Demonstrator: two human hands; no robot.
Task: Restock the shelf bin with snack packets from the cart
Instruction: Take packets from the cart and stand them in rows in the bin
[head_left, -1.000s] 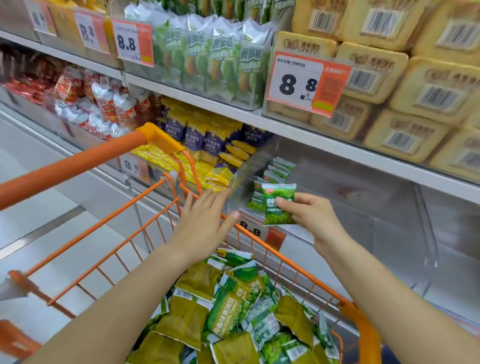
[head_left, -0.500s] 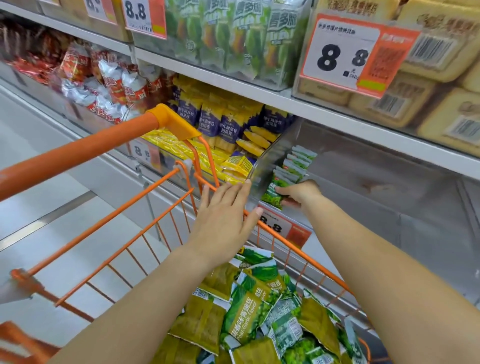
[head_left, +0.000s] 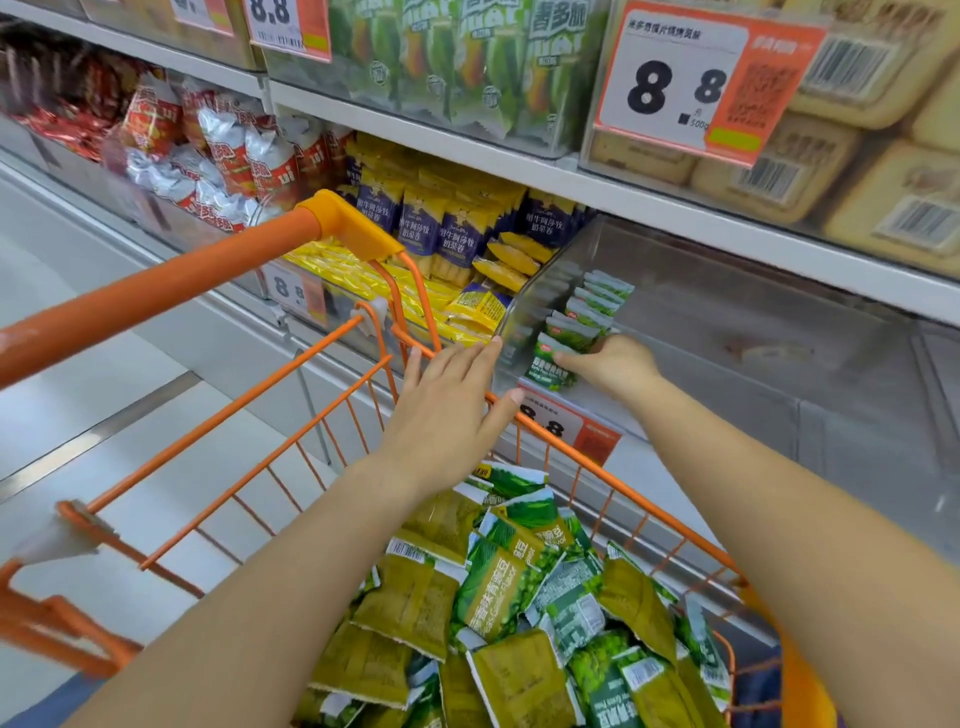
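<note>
This is a shop. Shelves hold lots of snack bags, with big price tags. An orange shopping cart stands near.

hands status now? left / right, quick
Left hand: open, fingers straight, over the cart rim, holding nothing.
Right hand: grip on a green snack packet at the front of the row in the shelf bin.
</note>
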